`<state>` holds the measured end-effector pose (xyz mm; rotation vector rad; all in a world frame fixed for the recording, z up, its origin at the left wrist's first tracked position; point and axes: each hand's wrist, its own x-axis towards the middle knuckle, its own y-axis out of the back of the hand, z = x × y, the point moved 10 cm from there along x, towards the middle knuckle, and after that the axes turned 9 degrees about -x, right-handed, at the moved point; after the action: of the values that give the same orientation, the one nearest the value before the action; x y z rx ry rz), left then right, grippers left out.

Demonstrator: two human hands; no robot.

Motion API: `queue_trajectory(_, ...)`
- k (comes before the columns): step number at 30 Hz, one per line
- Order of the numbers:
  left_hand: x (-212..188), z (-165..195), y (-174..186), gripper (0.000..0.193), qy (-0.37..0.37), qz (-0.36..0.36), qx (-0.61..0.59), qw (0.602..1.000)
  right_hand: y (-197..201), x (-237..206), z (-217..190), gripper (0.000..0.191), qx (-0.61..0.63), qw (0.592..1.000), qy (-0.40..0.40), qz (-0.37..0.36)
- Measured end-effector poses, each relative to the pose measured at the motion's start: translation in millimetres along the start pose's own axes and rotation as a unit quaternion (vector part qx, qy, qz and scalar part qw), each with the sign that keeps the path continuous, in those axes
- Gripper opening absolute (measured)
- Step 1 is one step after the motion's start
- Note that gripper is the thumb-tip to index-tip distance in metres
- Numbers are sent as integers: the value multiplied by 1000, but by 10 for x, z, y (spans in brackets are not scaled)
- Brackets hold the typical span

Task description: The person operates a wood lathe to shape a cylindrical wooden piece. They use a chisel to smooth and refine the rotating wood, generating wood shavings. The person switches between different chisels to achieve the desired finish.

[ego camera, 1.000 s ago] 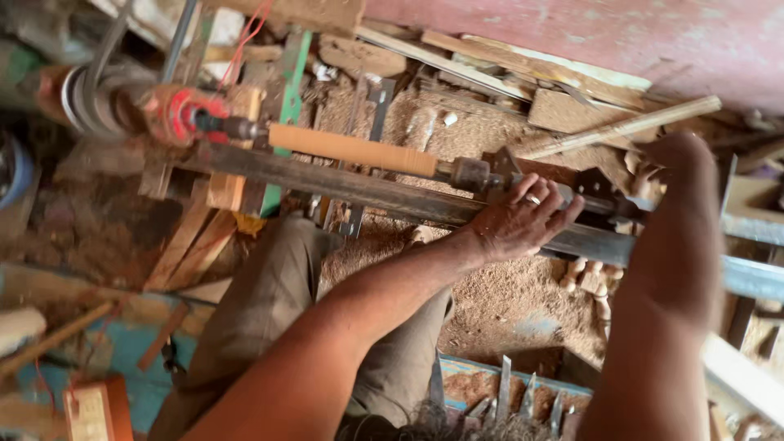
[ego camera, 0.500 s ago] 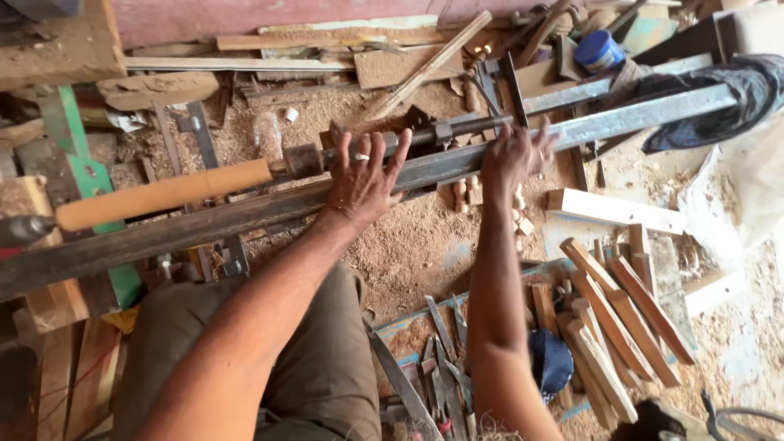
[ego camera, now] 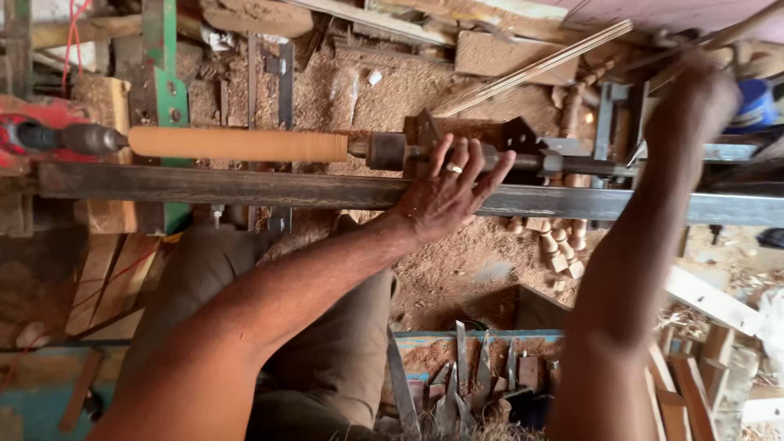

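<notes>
While sawdust (ego camera: 457,269) covered the floor and wood scraps lay all about, a long steel rail (ego camera: 245,189) ran across the workshop from left to right. Just above the rail, a smooth, pale wooden rod (ego camera: 237,144) lay level, its left end at a red drive head (ego camera: 37,135) and its right end meeting a dark metal holder (ego camera: 388,150). The left hand (ego camera: 449,192) rested spread-fingered over the holder's shaft and rail. The right hand (ego camera: 694,90) was blurred; its grip could not be told. Chisels (ego camera: 461,380) lay in a tray below.

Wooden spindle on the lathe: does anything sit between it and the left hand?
Yes. The dark metal tailstock sits between the left hand and the wooden spindle; the hand rests on the tailstock and the steel rail, not touching the wood.
</notes>
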<state>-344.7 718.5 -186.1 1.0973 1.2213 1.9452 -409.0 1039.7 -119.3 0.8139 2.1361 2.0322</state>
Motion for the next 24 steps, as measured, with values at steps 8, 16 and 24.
queue_trajectory(8,-1,-11,-17,106,12,9,23,1000,-718,-156,-425,53,-137,932,-41,-333)
queue_trajectory(16,18,121,83,97,-30,59,101,993,-102,-1469,435,51,42,979,-200,17)
queue_trajectory(24,55,54,108,118,-19,-85,4,996,388,-2460,586,30,-17,941,-116,317)
